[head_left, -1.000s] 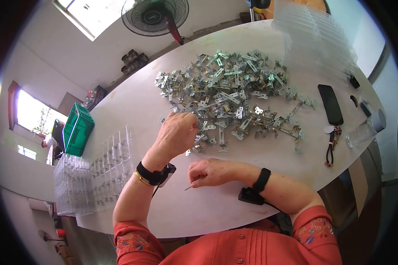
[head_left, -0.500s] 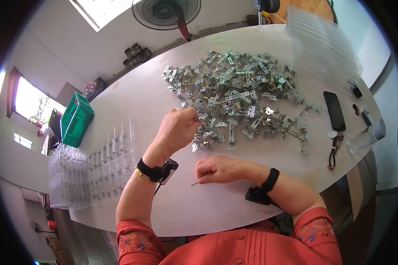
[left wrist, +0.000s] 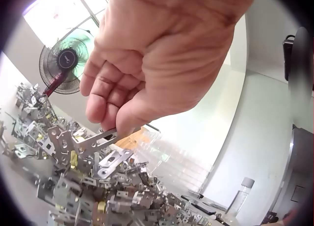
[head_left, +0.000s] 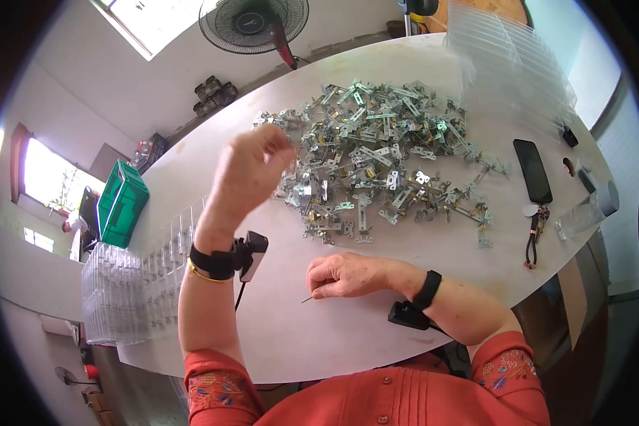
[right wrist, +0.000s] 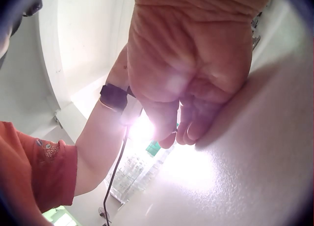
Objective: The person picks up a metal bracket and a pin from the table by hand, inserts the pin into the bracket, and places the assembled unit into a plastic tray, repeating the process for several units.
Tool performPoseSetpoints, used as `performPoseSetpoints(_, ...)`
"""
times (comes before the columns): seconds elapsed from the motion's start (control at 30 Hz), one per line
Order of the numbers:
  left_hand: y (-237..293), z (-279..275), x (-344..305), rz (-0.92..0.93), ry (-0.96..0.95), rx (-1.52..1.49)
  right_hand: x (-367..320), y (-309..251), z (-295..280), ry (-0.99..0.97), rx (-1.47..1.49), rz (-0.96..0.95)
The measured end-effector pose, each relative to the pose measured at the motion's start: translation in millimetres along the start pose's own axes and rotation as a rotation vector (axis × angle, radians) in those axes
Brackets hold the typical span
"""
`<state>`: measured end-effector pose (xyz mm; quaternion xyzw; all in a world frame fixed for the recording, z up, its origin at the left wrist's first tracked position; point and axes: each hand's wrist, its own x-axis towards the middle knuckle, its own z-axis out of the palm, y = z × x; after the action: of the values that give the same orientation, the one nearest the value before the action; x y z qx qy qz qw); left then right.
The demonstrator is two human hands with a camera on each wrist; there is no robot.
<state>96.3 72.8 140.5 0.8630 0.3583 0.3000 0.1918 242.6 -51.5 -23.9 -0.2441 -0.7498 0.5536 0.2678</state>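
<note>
In the left wrist view, my left hand (left wrist: pixel 167 59) pinches a flat metal bracket with holes (left wrist: pixel 95 143) between thumb and fingertips. That bracket is hidden by the hand in the head view, where the blurred left hand (head_left: pixel 245 170) is over the left edge of a pile of metal brackets (head_left: pixel 376 153). My right hand (head_left: pixel 344 275) rests low at the table in front of the pile, fingers curled. From its fingertips sticks out the end of a thin metal pin (head_left: pixel 306 300); its other end is hidden inside the hand.
Clear plastic trays with small parts (head_left: pixel 113 295) stand at the table's left, near a green crate (head_left: pixel 123 202). Nested clear trays (head_left: pixel 508 71) are at the back right. A phone (head_left: pixel 532 170), keys (head_left: pixel 537 220) and a clear bottle (head_left: pixel 582 213) lie along the right side.
My left hand has risen from the pile's near left edge, up and to the left. The right hand stays in place with the pin. The head view has shifted slightly.
</note>
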Motion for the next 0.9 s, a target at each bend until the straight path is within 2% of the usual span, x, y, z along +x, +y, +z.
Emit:
performPoseSetpoints(0.1, 2.7, -4.7, 7.8, 0.015, 0.01, -0.053, 0.3, -1.1, -0.6, -0.005, 0.006, 0.007)
performPoseSetpoints(0.17, -0.7, 2.5, 0.6, -0.116, -0.104, 0.033, 0.0, -1.5, -1.4, -0.005, 0.007, 0.002)
performPoseSetpoints(0.23, -10.3, 6.3, -12.8, -0.154, -0.138, 0.025, -1.6, -2.6, -0.7, 0.006, -0.027, 0.001)
performPoseSetpoints(0.3, -29.5, 10.8, -34.4, -0.271, -0.105, -0.205, -1.8, 1.8, 1.0, 0.013, -0.011, -0.006)
performPoseSetpoints(0.37, -37.7, 10.0, -56.9, -0.325, -0.114, -0.275, -0.4, 3.2, 1.8, 0.001, 0.003, -0.016)
performPoseSetpoints(0.43, -44.6, 6.8, -78.1, -0.456, -0.059, -0.526, -1.1, 2.7, -0.1, -0.004, 0.041, -0.021)
performPoseSetpoints(0.5, -49.6, 1.3, -95.3, -0.456, -0.014, -0.572, -1.4, 3.6, 0.3, -0.006, 0.045, -0.022)
performPoseSetpoints(0.57, -47.4, -6.6, -110.0, -0.527, -0.078, -0.774, -1.7, 3.8, -1.1, -0.004, 0.047, -0.02)
performPoseSetpoints(0.63, -56.1, -5.8, -122.5, -0.545, -0.098, -0.754, -1.5, 2.9, -2.8, -0.013, 0.054, 0.002)
performPoseSetpoints(0.7, -64.4, -1.8, -133.0, -0.694, -0.261, -0.628, -1.6, 1.8, -2.6, -0.015, 0.076, 0.012)
performPoseSetpoints(0.9, -72.3, 16.4, -143.8, -0.789, -0.321, -0.531, -0.4, -7.3, -7.9, -0.021, 0.15, 0.097)
